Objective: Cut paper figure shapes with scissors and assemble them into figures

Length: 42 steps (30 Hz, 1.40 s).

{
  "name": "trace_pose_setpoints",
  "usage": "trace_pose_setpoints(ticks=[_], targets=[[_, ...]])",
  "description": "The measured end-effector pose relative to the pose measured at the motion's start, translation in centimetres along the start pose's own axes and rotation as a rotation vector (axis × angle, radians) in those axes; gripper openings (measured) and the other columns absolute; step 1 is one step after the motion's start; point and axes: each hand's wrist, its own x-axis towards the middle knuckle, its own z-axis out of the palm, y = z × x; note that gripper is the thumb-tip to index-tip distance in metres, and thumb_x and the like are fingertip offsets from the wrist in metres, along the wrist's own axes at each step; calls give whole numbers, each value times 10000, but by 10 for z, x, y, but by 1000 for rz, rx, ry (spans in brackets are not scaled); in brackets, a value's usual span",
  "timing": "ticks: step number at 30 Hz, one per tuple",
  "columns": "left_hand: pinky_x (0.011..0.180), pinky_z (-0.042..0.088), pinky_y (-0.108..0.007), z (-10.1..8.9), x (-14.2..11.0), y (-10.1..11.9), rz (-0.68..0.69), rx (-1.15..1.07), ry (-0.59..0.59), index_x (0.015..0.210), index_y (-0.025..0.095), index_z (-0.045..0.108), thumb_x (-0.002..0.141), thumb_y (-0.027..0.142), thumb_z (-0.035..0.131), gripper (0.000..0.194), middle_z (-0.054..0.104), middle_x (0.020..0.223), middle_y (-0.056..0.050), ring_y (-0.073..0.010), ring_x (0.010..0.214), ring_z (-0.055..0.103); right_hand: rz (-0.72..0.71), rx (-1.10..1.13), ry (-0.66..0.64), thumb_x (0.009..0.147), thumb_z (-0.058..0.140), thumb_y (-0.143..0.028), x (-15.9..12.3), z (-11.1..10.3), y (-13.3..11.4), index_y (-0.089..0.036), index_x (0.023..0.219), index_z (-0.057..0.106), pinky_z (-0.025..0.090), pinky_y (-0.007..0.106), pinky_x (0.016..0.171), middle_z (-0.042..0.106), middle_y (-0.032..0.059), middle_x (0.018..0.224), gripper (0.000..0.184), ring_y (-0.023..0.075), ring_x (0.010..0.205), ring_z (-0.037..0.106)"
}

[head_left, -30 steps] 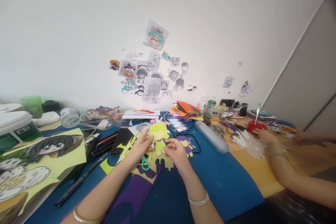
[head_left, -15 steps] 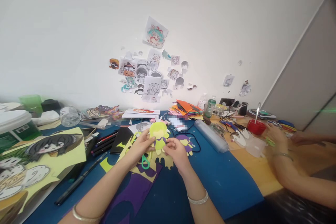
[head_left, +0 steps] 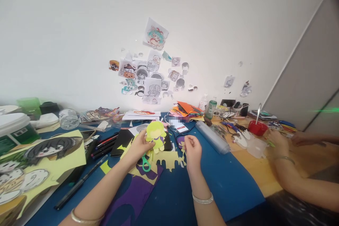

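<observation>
My left hand [head_left: 141,145] pinches a yellow-green paper doll [head_left: 156,135] with a small purple piece on its chest, held upright above the scraps. My right hand [head_left: 192,148] is closed, fingertips together at a purple-haired paper doll [head_left: 181,142]; the hand hides most of that doll. Beneath the hands lie cut pale yellow paper scraps [head_left: 169,159] and a purple paper sheet [head_left: 137,197] with curved cut-outs. Green-handled scissors [head_left: 146,163] rest on the scraps below my left hand.
Pens [head_left: 104,145] and a black marker [head_left: 70,192] lie left, near a yellow sheet [head_left: 67,159] with drawn figures. Behind are a phone [head_left: 182,128] and coloured papers [head_left: 185,108]. A clear plastic roll [head_left: 213,137] lies right; beyond it, another person's arm [head_left: 287,169] rests over the wooden table.
My right hand has left the yellow-green doll and moved right to the purple-haired one. My left hand has shifted slightly left, still holding its doll.
</observation>
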Motion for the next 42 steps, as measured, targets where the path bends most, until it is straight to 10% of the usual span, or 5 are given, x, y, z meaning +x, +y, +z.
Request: trace_pose_setpoints(ticks=[22,42], targets=[[754,504,-328,-7,2,2,-33,39,91,1172,149,427,595,288,697,653,659,973,-102,-221,838,638,-388,-1107,-393,752,465,-193,-30,-67,9,-204,737,599,353,233,534,562,40,741,135,177,688,536],[706,509,-363,-3,1,3,-31,62,142,1171,162,440,544,360,717,713,674,902,-95,-243,773,644,-266,-725,-617,740,500,-197,-38,-65,-4,-205,648,582,349,222,541,570,4,722,123,128,599,490]])
